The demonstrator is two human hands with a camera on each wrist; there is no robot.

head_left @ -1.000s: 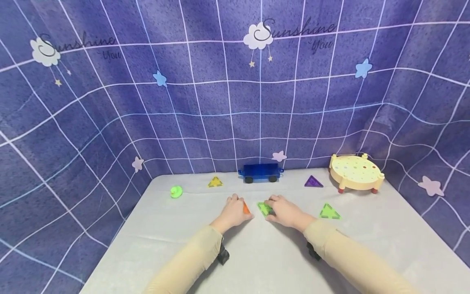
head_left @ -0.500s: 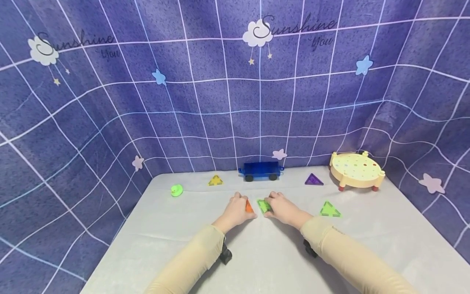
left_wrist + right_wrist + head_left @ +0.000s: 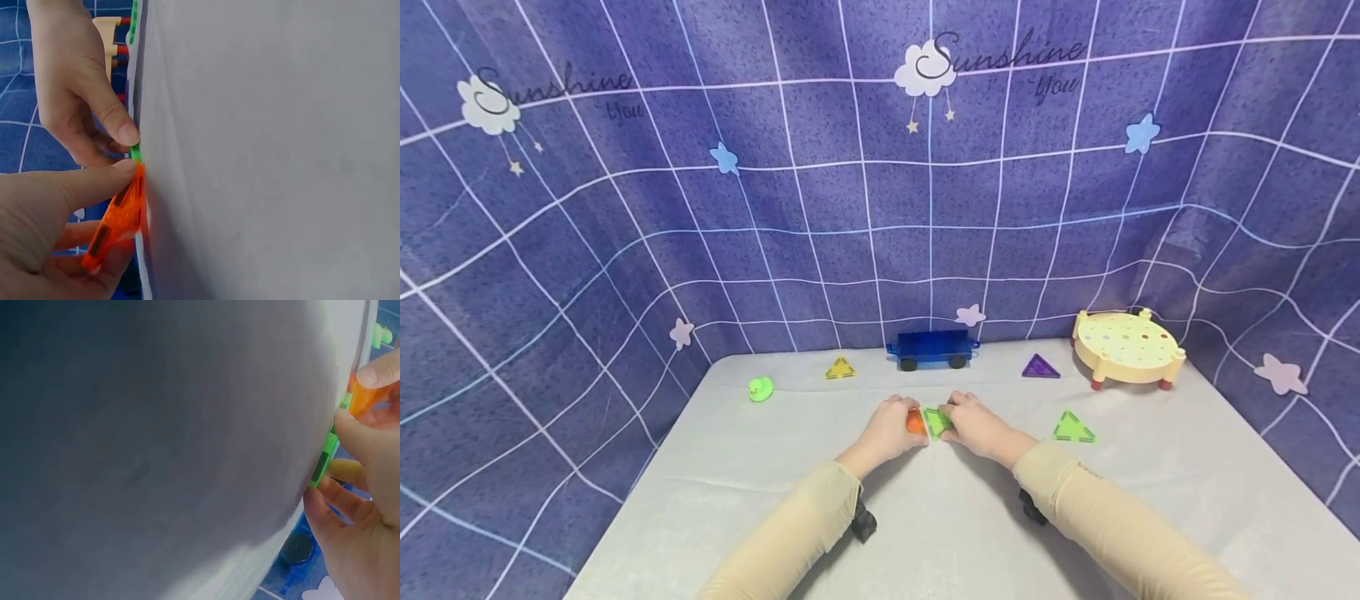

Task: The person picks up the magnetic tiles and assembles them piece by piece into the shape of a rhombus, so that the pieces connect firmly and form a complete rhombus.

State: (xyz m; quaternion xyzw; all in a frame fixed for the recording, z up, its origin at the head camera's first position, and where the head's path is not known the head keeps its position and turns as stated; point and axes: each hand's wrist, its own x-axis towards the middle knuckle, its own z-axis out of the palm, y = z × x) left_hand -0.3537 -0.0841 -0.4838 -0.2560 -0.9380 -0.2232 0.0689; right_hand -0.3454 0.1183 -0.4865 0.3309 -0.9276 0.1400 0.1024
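One patterned curtain (image 3: 820, 200) backs and flanks the scene, printed with two clouds. Before it stands one table under a pale cloth (image 3: 970, 533); your two beige sleeves (image 3: 782, 533) reach over it, each with one black wrist strap (image 3: 863, 523) showing. At the far right corner of the table, one cream toy stool (image 3: 1126, 342) stands upright, its top dotted, two red feet visible. One container: the blue wagon (image 3: 934, 346), at the middle of the far edge, two wheels showing; you cannot tell what its bed contains.

Your two hands meet near the middle of the table. Your left hand (image 3: 889, 429) pinches the orange tile (image 3: 915, 421), tilted, between thumb and fingers. Your right hand (image 3: 977, 423) grips the first green tile (image 3: 936, 422), just beside the orange one; whether their edges touch you cannot tell.

Triangular tiles number five: those two, plus the second green tile (image 3: 1074, 428) to the right, the purple tile (image 3: 1041, 367) between wagon and stool, and the yellow tile (image 3: 840, 368) left of the wagon. One green duck (image 3: 761, 389) sits farthest left.
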